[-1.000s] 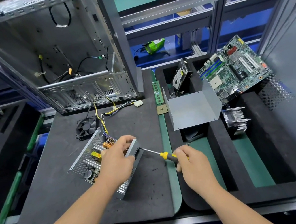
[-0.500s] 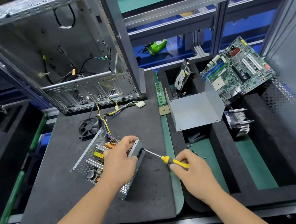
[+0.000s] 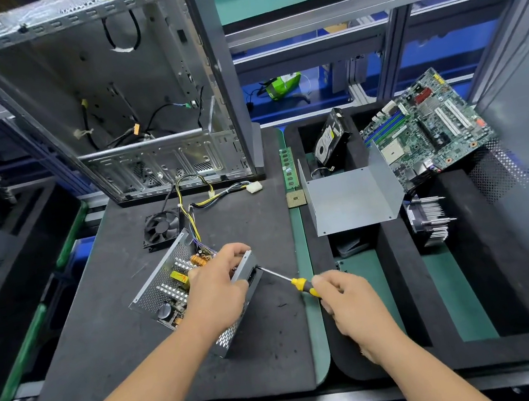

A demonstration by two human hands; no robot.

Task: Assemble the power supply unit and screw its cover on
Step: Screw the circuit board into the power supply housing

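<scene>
Half the screwdriver handle hides in right hand.

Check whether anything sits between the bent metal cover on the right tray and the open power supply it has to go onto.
Only the left hand, gripping the power supply from above, and the screwdriver whose tip meets its end panel. Between it and the cover lies bare mat.
</scene>
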